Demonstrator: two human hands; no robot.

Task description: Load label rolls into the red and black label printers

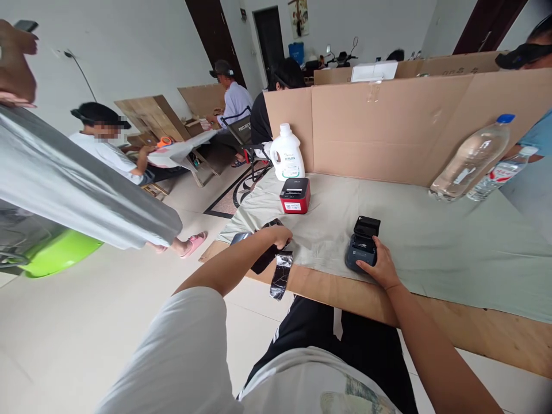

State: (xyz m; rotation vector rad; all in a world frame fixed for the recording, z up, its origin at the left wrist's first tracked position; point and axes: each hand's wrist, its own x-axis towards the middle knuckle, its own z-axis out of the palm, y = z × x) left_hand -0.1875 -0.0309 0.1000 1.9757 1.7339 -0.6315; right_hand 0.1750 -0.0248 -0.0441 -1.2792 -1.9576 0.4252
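Your left hand [278, 234] rests at the near left edge of the desk [431, 310], fingers curled together around a dark object [264, 260] that I cannot identify; a strip of shiny dark film [280, 276] hangs from under that hand over the desk edge. Your right hand [382, 265] is clamped on the near right side of a small dark blue-grey label printer [361, 248], thumb along its side, fingers hidden behind the casing. That printer sits on the grey cloth [431, 241] near the front edge of the desk, its black lid raised and tilted back. Well apart from it, further back on the cloth, stands a red and black printer [295, 196], lid shut. Just behind that one stands a white jug [287, 153] with a handle, upright against a cardboard partition [388, 126]. At the right, two clear plastic bottles [472, 158] lean against the same partition, the larger with a blue cap. Other persons sit at work at the far left and behind the partition; a grey sleeve [77, 184] crosses the left of the view, above a green basin [58, 253].
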